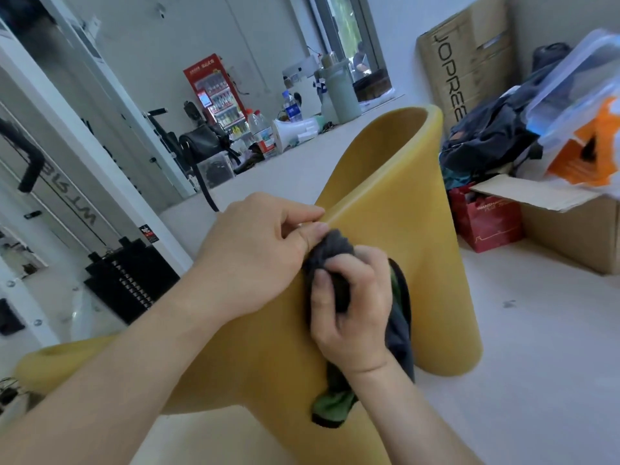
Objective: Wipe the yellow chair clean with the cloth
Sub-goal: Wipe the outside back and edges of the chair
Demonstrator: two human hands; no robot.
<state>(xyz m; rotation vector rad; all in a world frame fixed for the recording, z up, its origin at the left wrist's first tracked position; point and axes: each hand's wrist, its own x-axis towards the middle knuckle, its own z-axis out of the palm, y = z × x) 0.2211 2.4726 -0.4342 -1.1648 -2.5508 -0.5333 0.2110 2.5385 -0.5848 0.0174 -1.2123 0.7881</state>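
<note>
Wiping looked mid-job: the right hand (352, 307) was clamped around a bunched dark grey cloth with a green edge (335, 263), pressed to the smooth moulded yellow plastic chair (396, 182) at centre frame. The left hand (255, 250), at 9 o'clock of the cloth, lay on the ridge with fingers curled. Curved back at 12 o'clock probably still needed doing.

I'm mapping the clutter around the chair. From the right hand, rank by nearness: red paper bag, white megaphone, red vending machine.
From the right hand, in the head view:
1. Red paper bag, on the floor to the right.
2. White megaphone, on the ledge beyond the yellow chair.
3. Red vending machine, against the far wall.
</note>
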